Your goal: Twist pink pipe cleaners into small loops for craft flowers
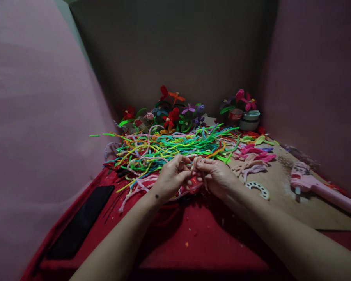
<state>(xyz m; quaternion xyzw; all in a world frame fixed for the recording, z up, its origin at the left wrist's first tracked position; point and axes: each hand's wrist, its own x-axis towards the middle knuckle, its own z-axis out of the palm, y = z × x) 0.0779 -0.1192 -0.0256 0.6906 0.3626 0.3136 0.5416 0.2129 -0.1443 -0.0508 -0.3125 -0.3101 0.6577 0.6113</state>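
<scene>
My left hand (174, 174) and my right hand (217, 175) meet above the near edge of a heap of colourful pipe cleaners (169, 146). Between their fingertips is a beige pipe cleaner (197, 162), bent into a small loop at the top, with an end hanging below my right fingers. Both hands are closed in a pinch on it. Pink pipe cleaners (140, 185) lie by my left wrist. To the right of my right hand rest beige and pink petal shapes (253, 158) and a white curved piece with holes (259, 189).
A dark phone-like slab (82, 222) lies on the red cloth (199, 242) at left. A pink glue gun (318, 185) rests on a brown board (295, 210) at right. Behind the heap stand fuzzy flowers (172, 117) and a lidded jar (250, 120). Pink walls flank both sides.
</scene>
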